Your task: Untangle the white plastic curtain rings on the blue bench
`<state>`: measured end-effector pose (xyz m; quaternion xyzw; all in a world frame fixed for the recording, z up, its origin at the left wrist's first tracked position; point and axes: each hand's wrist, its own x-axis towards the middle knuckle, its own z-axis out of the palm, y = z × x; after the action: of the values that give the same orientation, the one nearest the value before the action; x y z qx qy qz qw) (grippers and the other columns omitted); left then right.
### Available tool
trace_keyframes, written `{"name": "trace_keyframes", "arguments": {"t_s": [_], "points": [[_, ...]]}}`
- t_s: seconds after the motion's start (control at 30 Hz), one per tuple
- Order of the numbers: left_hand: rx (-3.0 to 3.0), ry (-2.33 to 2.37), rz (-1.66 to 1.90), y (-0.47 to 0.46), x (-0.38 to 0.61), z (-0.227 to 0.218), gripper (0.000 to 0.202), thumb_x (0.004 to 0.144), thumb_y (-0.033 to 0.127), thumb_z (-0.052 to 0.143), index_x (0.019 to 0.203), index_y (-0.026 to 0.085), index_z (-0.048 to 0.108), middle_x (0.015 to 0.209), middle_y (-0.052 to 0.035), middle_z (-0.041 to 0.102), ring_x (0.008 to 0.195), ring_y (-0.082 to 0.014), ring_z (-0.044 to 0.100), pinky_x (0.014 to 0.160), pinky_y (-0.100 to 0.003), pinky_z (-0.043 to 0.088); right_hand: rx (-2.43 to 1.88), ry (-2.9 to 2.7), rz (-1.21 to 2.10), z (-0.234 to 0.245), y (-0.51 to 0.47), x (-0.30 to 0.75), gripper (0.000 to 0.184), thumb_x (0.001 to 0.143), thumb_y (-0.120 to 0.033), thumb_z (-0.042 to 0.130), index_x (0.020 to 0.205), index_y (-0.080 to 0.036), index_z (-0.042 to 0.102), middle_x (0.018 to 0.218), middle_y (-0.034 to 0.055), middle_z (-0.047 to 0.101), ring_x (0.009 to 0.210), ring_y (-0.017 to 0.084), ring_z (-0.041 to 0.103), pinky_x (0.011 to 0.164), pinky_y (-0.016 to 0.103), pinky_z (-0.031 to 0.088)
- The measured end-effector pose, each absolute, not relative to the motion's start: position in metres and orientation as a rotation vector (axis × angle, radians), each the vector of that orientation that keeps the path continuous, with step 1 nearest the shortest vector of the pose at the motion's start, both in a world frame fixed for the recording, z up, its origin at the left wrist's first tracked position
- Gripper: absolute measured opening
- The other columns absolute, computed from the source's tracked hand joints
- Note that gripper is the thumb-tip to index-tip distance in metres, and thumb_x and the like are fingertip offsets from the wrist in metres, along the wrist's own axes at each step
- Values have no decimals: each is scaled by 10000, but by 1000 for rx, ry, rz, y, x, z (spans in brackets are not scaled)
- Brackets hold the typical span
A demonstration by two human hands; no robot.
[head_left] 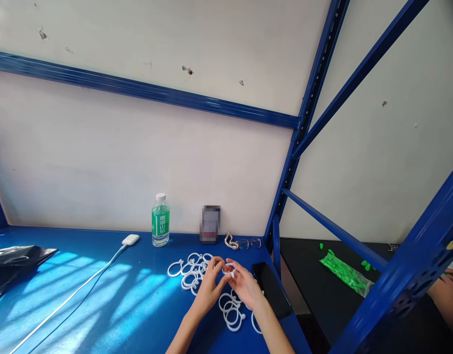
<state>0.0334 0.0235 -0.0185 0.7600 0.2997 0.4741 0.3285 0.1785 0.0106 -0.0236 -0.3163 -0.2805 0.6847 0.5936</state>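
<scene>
Between both hands, in the middle of the lower view, is a white plastic curtain ring (233, 268) with a small knob on its edge. My left hand (211, 286) pinches it from the left, fingertips closed at its rim. My right hand (245, 285) grips it from the right with bent fingers. A pile of similar white rings (189, 280) lies just beyond and left of my left hand, partly hidden by it. Another group of white rings (232, 313) lies between my forearms, and one ring sits partly behind my right wrist.
On the blue table (138, 314) are a water bottle (160, 223), a white charger with cable (130, 240), glasses (248, 243), a dark phone (271, 290) and black plastic (20, 263). Beyond the blue post (293, 142), a bag of green pieces (346, 275) lies near another person's hand (447, 295).
</scene>
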Motion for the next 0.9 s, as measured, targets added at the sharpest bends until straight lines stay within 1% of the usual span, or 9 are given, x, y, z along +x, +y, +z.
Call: {"name": "trace_keyframes", "arguments": {"t_s": [0.1, 0.17, 0.27, 0.37, 0.47, 0.57, 0.67, 0.8, 0.9], "points": [[1835, 766, 1222, 27, 33, -19, 255, 881, 429, 476, 814, 198, 562, 1007, -70, 519, 949, -212, 535, 757, -300, 471, -896, -907, 1421, -22, 9, 175, 324, 711, -425, 744, 929, -196, 670, 824, 20, 615, 773, 133, 563, 650, 213, 429], [1729, 756, 1223, 31, 32, -20, 309, 854, 474, 500, 763, 188, 573, 986, -68, 524, 919, -205, 539, 729, -280, 464, -1024, -1087, 1212, -23, 11, 174, 325, 718, -498, 711, 801, -187, 663, 778, 10, 576, 735, 134, 524, 611, 212, 396], [1587, 752, 1206, 36, 31, -21, 373, 788, 535, 564, 696, 175, 586, 894, -60, 545, 829, -190, 534, 666, -252, 436, -1069, -1219, 1044, -27, 15, 172, 442, 695, -594, 677, 632, -163, 600, 772, 15, 531, 670, 123, 475, 555, 216, 354], [1446, 708, 1111, 38, 31, -23, 416, 732, 570, 613, 642, 166, 576, 706, -31, 559, 705, -166, 524, 640, -246, 409, -1029, -1170, 1239, -28, 14, 169, 466, 689, -612, 670, 636, -165, 549, 670, -2, 508, 510, 73, 370, 436, 201, 211], [1236, 647, 1013, 36, 31, -23, 396, 691, 534, 668, 610, 165, 550, 600, 4, 531, 607, -131, 495, 640, -249, 404, -928, -1074, 1501, -26, 10, 168, 410, 725, -554, 673, 676, -174, 524, 506, -52, 434, 398, 40, 202, 409, 215, 76], [1032, 582, 933, 32, 32, -19, 352, 665, 440, 706, 552, 182, 497, 524, 48, 417, 545, -108, 421, 642, -263, 408, -797, -970, 1616, -24, 6, 166, 392, 712, -492, 714, 636, -169, 507, 430, -101, 303, 383, 27, 124, 402, 212, 66], [958, 501, 903, 28, 33, -17, 387, 667, 410, 694, 483, 211, 419, 471, 68, 268, 512, -111, 341, 621, -287, 393, -715, -909, 1682, -24, 6, 165, 440, 682, -505, 734, 577, -169, 470, 399, -120, 240, 374, 19, 92, 394, 206, 72], [943, 491, 918, 27, 35, -19, 475, 656, 440, 668, 431, 223, 309, 458, 67, 213, 492, -100, 272, 580, -285, 358, -696, -937, 1730, -25, 5, 162, 497, 673, -544, 725, 530, -174, 427, 373, -119, 235, 358, 16, 103, 386, 203, 87], [931, 464, 936, 28, 35, -21, 505, 688, 451, 604, 433, 227, 231, 450, 69, 181, 475, -94, 266, 581, -293, 375, -688, -951, 1712, -24, 4, 159, 534, 712, -569, 677, 496, -183, 379, 379, -107, 224, 362, 27, 129, 387, 200, 119]]}}
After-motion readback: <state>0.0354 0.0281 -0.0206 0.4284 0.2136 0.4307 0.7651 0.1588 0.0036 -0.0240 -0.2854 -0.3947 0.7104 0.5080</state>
